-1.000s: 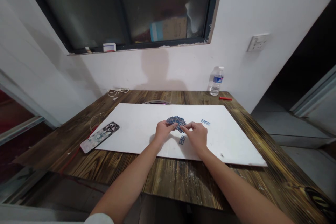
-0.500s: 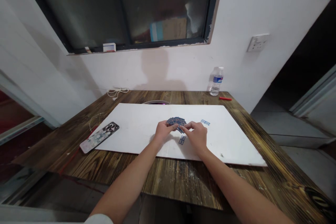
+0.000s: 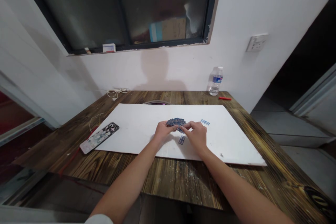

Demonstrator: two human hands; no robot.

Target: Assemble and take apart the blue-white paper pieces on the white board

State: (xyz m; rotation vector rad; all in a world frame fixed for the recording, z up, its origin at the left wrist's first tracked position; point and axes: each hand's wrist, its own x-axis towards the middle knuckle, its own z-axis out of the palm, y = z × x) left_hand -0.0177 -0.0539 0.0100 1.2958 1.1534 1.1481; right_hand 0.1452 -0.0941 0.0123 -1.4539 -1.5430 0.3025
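My left hand [image 3: 162, 131] and my right hand [image 3: 197, 134] meet over a white board [image 3: 136, 126] on the wooden table [image 3: 168, 178]. Both pinch a fanned bunch of small blue cards [image 3: 175, 122] held just above the board, the left hand at its left edge, the right hand at its right edge. One blue card [image 3: 181, 140] lies flat on the board between my hands. Another blue card [image 3: 205, 122] lies to the right of my right hand.
A phone [image 3: 99, 137] lies at the board's left edge. A water bottle [image 3: 216, 81] and a red pen [image 3: 225, 98] stand at the back right by the wall. A white cable [image 3: 118, 92] lies at the back left. An open doorway is to the right.
The fan of blue cards has closed up a little between my hands. Hands and loose cards stay in place.
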